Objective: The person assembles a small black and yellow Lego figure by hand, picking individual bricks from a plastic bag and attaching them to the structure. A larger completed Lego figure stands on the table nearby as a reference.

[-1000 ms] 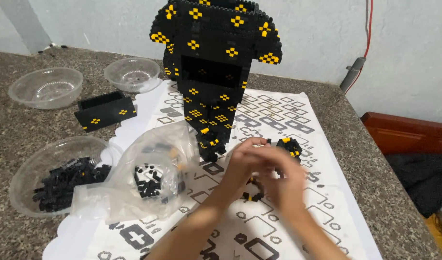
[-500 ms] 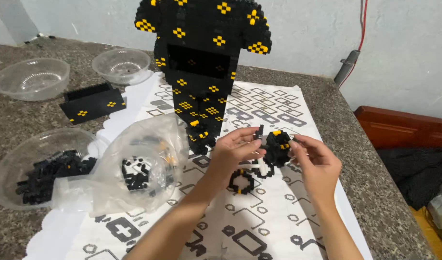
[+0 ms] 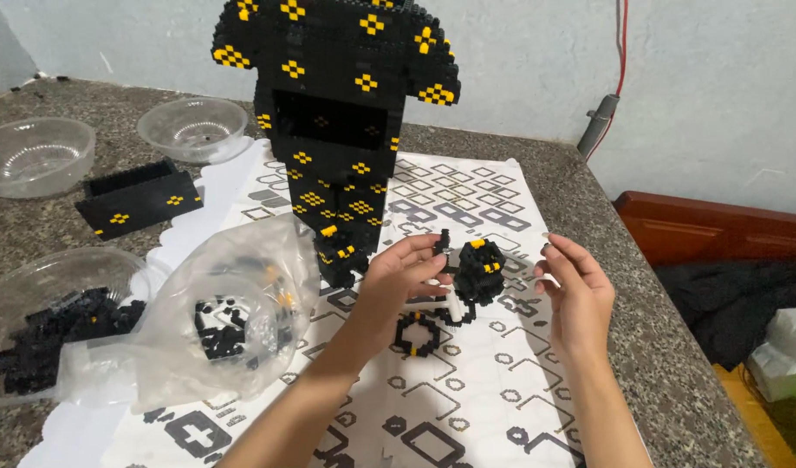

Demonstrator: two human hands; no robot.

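Note:
My left hand (image 3: pixel 396 279) pinches a small black brick piece (image 3: pixel 444 240) between thumb and forefinger, right against the left side of a rounded black-and-yellow brick assembly (image 3: pixel 480 269). My right hand (image 3: pixel 576 293) hovers just right of that assembly, fingers apart and not touching it. A white stick-like tool (image 3: pixel 447 305) lies under the assembly. A black ring of bricks with yellow dots (image 3: pixel 414 334) lies on the patterned white mat (image 3: pixel 467 407), below my left hand. The tall black-and-yellow brick figure (image 3: pixel 333 130) stands on the mat behind both hands.
A clear plastic bag with black pieces (image 3: pixel 224 321) lies left of my arm, partly over a clear bowl of black bricks (image 3: pixel 42 329). Two more clear bowls (image 3: pixel 34 154) (image 3: pixel 194 128) and a flat black brick slab (image 3: pixel 138 198) sit farther left. The counter edge (image 3: pixel 675 364) runs along the right.
My right hand has let go of the rounded assembly and drawn off to the right. My left hand stays at its left side. The view has shifted slightly closer.

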